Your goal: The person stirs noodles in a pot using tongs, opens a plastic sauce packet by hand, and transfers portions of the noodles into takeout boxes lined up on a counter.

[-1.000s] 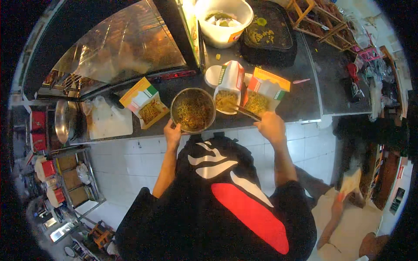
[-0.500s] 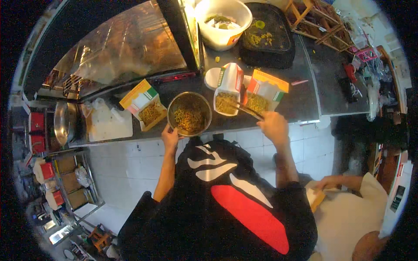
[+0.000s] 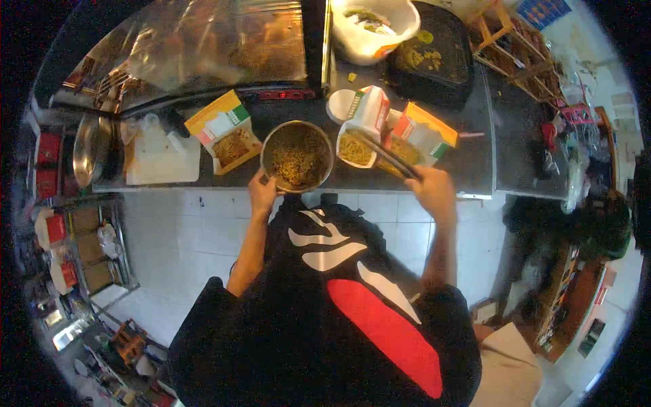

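Observation:
My left hand (image 3: 264,195) grips the near left rim of a round metal bowl (image 3: 296,129), which sits above the counter's front edge with loose yellow-brown food in it. In my right hand (image 3: 434,192) is a pair of dark tongs (image 3: 392,157), slanting left so the tips lie over the middle carton. That white, red and green paper carton (image 3: 373,107) has its lid up and holds yellowish food. Partly behind the tongs is an orange-yellow carton (image 3: 437,129), also open with food inside. Left of the bowl stands another open, filled yellow, white and green carton (image 3: 220,122).
A white tub (image 3: 346,44) and a dark tray (image 3: 447,78) with food scraps stand at the back. A glass-fronted cabinet (image 3: 224,47) fills the back left. At far left are a white cutting board (image 3: 159,166) and a metal basin (image 3: 88,152). Another person (image 3: 512,370) is at lower right.
The tongs' tips have moved from the front of the middle carton farther back over it. The view has shifted a little. The other person's hand has left the picture.

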Available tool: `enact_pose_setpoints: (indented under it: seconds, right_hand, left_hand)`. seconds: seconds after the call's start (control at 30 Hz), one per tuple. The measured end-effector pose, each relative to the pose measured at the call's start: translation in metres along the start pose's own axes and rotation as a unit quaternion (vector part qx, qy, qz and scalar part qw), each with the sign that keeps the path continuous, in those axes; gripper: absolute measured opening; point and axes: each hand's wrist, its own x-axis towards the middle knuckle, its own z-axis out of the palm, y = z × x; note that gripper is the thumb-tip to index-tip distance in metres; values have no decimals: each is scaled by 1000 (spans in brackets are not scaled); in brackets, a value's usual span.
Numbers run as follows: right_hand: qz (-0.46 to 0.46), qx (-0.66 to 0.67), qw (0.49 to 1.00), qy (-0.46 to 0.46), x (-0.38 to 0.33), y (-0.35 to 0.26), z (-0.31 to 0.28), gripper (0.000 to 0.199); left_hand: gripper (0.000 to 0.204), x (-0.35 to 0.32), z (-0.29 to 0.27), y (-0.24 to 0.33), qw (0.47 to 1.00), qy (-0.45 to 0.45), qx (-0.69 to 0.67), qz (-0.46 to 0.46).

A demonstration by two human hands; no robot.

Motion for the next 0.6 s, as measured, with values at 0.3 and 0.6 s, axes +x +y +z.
enact_pose_setpoints:
  seconds: [0.3,0.6]
  right_hand:
    - [34,-54,994,-91,-1,0,5,35]
    - [42,174,983,-29,-11,-30,-41,37]
  left_hand:
    - [30,-15,-20,-1,999,-4,13,-35]
    - [29,-36,-59,22,996,35,67,-43]
